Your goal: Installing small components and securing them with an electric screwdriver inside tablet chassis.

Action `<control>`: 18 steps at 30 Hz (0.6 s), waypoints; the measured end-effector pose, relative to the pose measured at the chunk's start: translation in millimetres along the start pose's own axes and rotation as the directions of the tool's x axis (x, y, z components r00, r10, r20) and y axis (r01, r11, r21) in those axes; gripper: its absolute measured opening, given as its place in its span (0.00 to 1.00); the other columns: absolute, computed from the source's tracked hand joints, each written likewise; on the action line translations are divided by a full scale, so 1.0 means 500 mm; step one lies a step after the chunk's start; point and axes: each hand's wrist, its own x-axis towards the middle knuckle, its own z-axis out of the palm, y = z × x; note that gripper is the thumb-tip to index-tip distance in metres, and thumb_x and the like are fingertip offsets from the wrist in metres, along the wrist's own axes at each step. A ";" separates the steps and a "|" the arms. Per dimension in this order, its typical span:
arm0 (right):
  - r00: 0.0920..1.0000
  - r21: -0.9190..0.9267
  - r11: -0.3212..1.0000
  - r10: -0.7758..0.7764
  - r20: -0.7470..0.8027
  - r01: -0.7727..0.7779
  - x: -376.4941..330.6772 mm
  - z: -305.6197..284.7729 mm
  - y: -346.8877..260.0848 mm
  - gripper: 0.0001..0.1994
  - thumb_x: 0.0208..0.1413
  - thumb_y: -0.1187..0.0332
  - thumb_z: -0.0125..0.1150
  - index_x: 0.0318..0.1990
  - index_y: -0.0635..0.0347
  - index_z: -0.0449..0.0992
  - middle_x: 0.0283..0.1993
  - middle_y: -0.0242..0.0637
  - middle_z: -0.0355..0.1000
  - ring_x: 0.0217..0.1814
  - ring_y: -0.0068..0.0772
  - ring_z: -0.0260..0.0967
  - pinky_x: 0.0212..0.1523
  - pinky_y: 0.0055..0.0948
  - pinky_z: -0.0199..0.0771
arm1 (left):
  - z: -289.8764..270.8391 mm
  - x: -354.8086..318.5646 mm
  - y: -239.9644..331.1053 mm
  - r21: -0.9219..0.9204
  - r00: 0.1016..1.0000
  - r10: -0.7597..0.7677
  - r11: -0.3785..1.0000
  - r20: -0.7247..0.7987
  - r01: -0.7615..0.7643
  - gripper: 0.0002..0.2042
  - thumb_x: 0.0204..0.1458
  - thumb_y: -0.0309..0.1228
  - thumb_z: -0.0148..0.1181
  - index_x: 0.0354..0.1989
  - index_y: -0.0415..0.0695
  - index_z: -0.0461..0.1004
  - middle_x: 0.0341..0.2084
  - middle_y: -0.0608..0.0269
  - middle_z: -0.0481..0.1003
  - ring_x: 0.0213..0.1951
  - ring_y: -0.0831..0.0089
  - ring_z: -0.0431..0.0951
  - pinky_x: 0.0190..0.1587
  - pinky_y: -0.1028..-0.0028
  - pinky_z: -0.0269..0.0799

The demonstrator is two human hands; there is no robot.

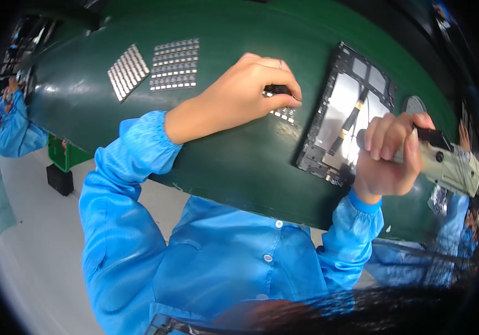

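Note:
My left hand (259, 86) is over a small sheet of parts (283, 115), thumb and forefinger pinched together at its edge. Whatever lies between the fingertips is too small to make out. The hand hides most of that sheet. My right hand (390, 148) grips a pale, cream-coloured handheld tool (451, 167) with a black part on top. It is above the lower right corner of an opened tablet-like device (334, 111), which has a black frame, a silver inside and a dark ribbon cable.
Two more sheets of small parts, one tilted (128, 73) and one straight (174, 64), lie to the left on the green table (217, 181). A grey oval object (414, 105) sits beyond the device. A co-worker (19, 131) and a green crate (67, 155) are at far left.

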 end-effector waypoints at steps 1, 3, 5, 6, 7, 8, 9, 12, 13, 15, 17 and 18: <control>1.000 -0.002 1.000 -0.012 0.018 0.012 0.003 -0.002 0.002 0.18 0.59 0.68 0.47 0.56 0.63 0.61 0.19 0.30 0.55 0.17 0.24 0.53 0.20 0.27 0.58 | 0.002 0.004 0.019 -0.210 0.992 -0.112 0.970 0.058 0.122 0.05 0.48 0.26 0.67 0.33 0.43 0.79 0.32 0.64 0.77 0.36 0.69 0.77 0.44 0.72 0.68; 1.000 0.029 0.999 -0.025 -0.003 0.025 0.006 0.001 0.003 0.18 0.59 0.69 0.46 0.55 0.64 0.62 0.19 0.30 0.55 0.17 0.24 0.54 0.20 0.27 0.58 | 0.024 0.009 0.036 -0.433 0.983 -0.157 0.882 0.099 0.184 0.07 0.48 0.25 0.67 0.36 0.39 0.81 0.28 0.60 0.80 0.29 0.72 0.79 0.34 0.75 0.74; 1.000 0.049 0.998 -0.027 -0.010 0.028 0.008 0.003 0.003 0.18 0.58 0.69 0.47 0.55 0.65 0.62 0.19 0.30 0.55 0.17 0.24 0.54 0.20 0.28 0.59 | 0.044 0.010 0.054 -0.471 0.976 -0.183 0.855 0.115 0.216 0.07 0.48 0.25 0.66 0.36 0.38 0.81 0.28 0.60 0.80 0.29 0.72 0.79 0.35 0.75 0.74; 1.000 0.034 0.999 -0.026 -0.017 0.027 0.009 0.003 0.003 0.18 0.58 0.69 0.47 0.55 0.65 0.62 0.19 0.30 0.55 0.17 0.24 0.54 0.20 0.28 0.59 | 0.052 0.010 0.063 -0.491 0.968 -0.217 0.834 0.129 0.253 0.07 0.48 0.24 0.66 0.36 0.37 0.80 0.28 0.59 0.80 0.29 0.71 0.79 0.36 0.75 0.74; 0.999 0.014 0.999 -0.035 0.001 0.035 0.009 0.003 0.003 0.18 0.58 0.70 0.47 0.55 0.65 0.62 0.19 0.30 0.55 0.17 0.24 0.54 0.19 0.28 0.59 | 0.051 0.011 0.072 -0.479 0.960 -0.244 0.832 0.135 0.279 0.07 0.48 0.24 0.65 0.36 0.37 0.80 0.27 0.58 0.80 0.30 0.72 0.80 0.36 0.75 0.75; 0.999 -0.004 0.999 -0.042 0.020 0.042 0.009 0.003 0.003 0.18 0.58 0.70 0.47 0.55 0.65 0.62 0.19 0.30 0.56 0.17 0.24 0.54 0.19 0.28 0.59 | 0.048 0.012 0.076 -0.488 0.961 -0.238 0.828 0.140 0.276 0.07 0.48 0.24 0.65 0.36 0.37 0.80 0.27 0.58 0.80 0.30 0.72 0.80 0.36 0.75 0.75; 0.999 -0.010 0.999 -0.038 0.020 0.038 0.007 0.000 0.006 0.18 0.58 0.70 0.47 0.55 0.66 0.62 0.19 0.31 0.57 0.16 0.24 0.54 0.19 0.28 0.60 | 0.044 0.012 0.075 -0.463 0.951 -0.247 0.832 0.183 0.306 0.07 0.48 0.24 0.65 0.36 0.36 0.79 0.27 0.58 0.80 0.30 0.72 0.80 0.36 0.75 0.75; 0.999 -0.032 0.999 -0.038 0.013 0.038 0.007 0.002 0.007 0.18 0.58 0.70 0.47 0.55 0.66 0.63 0.19 0.32 0.57 0.16 0.24 0.54 0.19 0.28 0.60 | 0.053 0.007 0.074 -0.405 0.950 -0.244 0.862 0.194 0.304 0.07 0.48 0.23 0.66 0.35 0.36 0.79 0.29 0.58 0.79 0.29 0.73 0.80 0.35 0.76 0.75; 0.999 -0.023 0.999 -0.030 0.010 0.031 0.006 0.002 0.006 0.17 0.58 0.70 0.47 0.55 0.66 0.63 0.19 0.32 0.57 0.16 0.25 0.54 0.19 0.29 0.60 | 0.056 0.005 0.074 -0.367 0.960 -0.233 0.888 0.158 0.276 0.07 0.47 0.23 0.66 0.34 0.35 0.78 0.30 0.58 0.78 0.29 0.74 0.79 0.34 0.76 0.75; 1.000 -0.035 0.999 -0.028 0.002 0.028 0.005 0.002 0.006 0.17 0.58 0.70 0.48 0.55 0.66 0.63 0.19 0.32 0.57 0.16 0.25 0.54 0.19 0.29 0.60 | 0.057 0.005 0.069 -0.380 0.955 -0.237 0.879 0.178 0.289 0.06 0.47 0.23 0.66 0.34 0.35 0.78 0.30 0.58 0.77 0.29 0.74 0.79 0.33 0.76 0.75; 1.000 -0.044 0.999 -0.025 -0.004 0.025 0.005 0.001 0.007 0.17 0.58 0.70 0.48 0.55 0.66 0.63 0.19 0.32 0.56 0.16 0.25 0.54 0.19 0.29 0.61 | 0.057 0.007 0.065 -0.391 0.950 -0.243 0.869 0.195 0.302 0.06 0.47 0.23 0.66 0.33 0.35 0.78 0.30 0.59 0.76 0.30 0.74 0.79 0.32 0.77 0.75; 1.000 -0.026 0.999 -0.020 0.003 0.020 0.005 0.002 0.009 0.17 0.58 0.70 0.48 0.54 0.66 0.63 0.18 0.32 0.56 0.16 0.25 0.54 0.19 0.29 0.61 | 0.057 0.008 0.064 -0.400 0.948 -0.240 0.864 0.209 0.307 0.07 0.47 0.23 0.67 0.34 0.34 0.77 0.30 0.59 0.76 0.30 0.74 0.79 0.32 0.76 0.75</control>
